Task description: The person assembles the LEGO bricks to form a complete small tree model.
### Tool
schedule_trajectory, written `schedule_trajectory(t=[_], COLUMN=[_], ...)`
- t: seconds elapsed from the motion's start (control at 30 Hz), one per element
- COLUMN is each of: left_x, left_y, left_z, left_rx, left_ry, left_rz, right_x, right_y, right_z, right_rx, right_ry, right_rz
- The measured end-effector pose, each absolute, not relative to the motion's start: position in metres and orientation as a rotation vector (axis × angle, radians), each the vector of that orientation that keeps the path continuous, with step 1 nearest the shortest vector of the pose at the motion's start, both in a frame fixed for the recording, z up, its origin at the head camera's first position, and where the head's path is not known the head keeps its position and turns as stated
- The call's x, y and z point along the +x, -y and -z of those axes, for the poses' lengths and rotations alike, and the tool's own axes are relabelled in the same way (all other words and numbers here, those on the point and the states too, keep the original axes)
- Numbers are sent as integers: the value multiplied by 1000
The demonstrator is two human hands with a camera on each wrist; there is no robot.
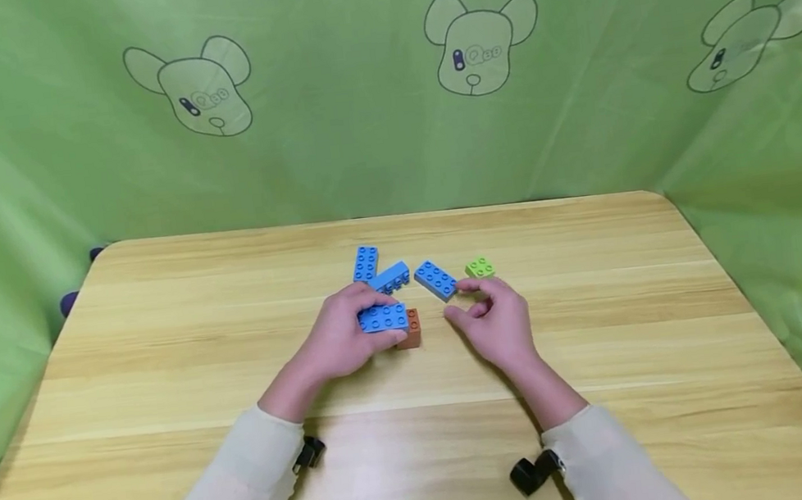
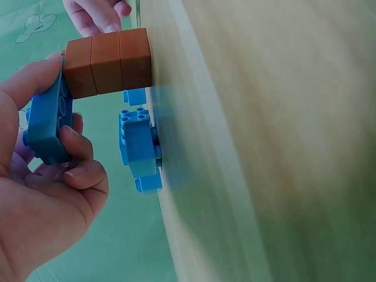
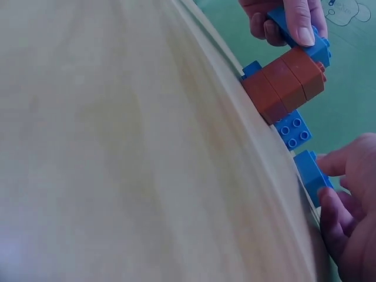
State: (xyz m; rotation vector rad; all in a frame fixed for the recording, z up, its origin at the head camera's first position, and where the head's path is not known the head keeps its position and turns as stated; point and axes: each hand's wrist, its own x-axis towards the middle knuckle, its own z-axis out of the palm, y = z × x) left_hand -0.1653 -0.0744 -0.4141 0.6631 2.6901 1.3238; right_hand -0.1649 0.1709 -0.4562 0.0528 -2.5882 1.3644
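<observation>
My left hand [image 1: 340,335] pinches a long blue brick [image 1: 384,318] between thumb and fingers, studs facing up. This brick sits on one side of the top of a stack of three brown bricks [image 2: 107,63], sticking out to the left. The stack stands on the table. My right hand [image 1: 499,325] is at the near right end of another blue brick [image 1: 436,281], which lies studs up. Its thumb and index finger are spread apart, the index fingertip right at that brick's corner. Beyond the right fingers lies a small lime green brick [image 1: 480,267], partly covered by the hand.
Behind the left hand lie two more blue bricks, one studs up [image 1: 365,263] and one tipped on its side [image 1: 391,277]. The wooden table [image 1: 425,462] ends at a green curtain [image 1: 360,155] with printed animal heads. Black wrist cameras [image 1: 534,472] hang by both sleeves.
</observation>
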Motion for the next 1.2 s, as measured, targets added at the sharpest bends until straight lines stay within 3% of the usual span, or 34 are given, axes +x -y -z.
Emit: schedule_trajectory(t=[0.47,0.93,1.2], left_x=[-166,-166,-166], left_y=[74,75,75], left_z=[415,413,412], left_rx=[635,627,671], left_ry=[-2688,-2698,-2704], left_rz=[-1320,-1303,-1304], right_x=[-183,-164,-153], right_y=[-159,-175,-182], right_z=[462,445,432], right_rx=[-97,57,207], right_ry=[2792,2524,2549], right_rz=[-948,-1746,-1920])
